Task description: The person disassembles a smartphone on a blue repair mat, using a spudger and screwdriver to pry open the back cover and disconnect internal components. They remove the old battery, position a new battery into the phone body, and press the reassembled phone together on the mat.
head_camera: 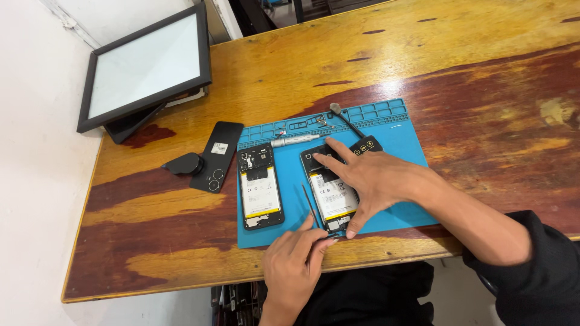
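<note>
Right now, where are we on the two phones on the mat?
Done: both backs are off. The left phone lies open with its battery showing, and a black back cover sits off the blue mat. In hand: the right hand pins the right phone while the left hand works tweezers at its bottom edge. Left: both batteries are in place, and the screwdriver lies unused.

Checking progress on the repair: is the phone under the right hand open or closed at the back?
Open: the phone under the right hand shows its bare battery and circuit board, no back cover.
</note>
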Action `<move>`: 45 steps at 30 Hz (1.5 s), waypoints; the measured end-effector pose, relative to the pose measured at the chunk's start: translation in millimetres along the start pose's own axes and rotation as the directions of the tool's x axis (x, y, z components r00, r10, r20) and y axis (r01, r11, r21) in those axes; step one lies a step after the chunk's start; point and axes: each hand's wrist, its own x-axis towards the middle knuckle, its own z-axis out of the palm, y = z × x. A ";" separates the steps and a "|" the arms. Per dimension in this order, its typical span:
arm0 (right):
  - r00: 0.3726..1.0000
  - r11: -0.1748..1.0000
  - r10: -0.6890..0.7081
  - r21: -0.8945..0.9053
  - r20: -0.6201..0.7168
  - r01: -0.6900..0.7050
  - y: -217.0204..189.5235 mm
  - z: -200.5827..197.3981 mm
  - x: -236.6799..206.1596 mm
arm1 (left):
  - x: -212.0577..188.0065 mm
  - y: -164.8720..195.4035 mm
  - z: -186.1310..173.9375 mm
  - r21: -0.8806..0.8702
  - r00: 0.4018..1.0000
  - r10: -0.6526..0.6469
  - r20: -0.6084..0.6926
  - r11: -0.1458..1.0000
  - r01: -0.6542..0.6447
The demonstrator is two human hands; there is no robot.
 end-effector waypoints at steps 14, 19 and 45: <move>1.000 1.000 -0.004 0.014 -0.003 0.004 -0.4 1.4 4.2 | -0.9 -4.9 0.0 0.013 0.998 0.063 -0.001 0.998 -0.063; 1.000 1.000 0.002 0.014 0.001 -0.002 -0.2 0.3 3.2 | 0.0 -3.7 -0.5 0.023 0.997 0.072 -0.015 0.997 -0.071; 1.000 1.000 0.007 0.011 0.014 -0.007 -0.9 0.5 3.4 | 4.8 1.9 -4.8 0.036 0.997 0.005 0.077 0.999 -0.008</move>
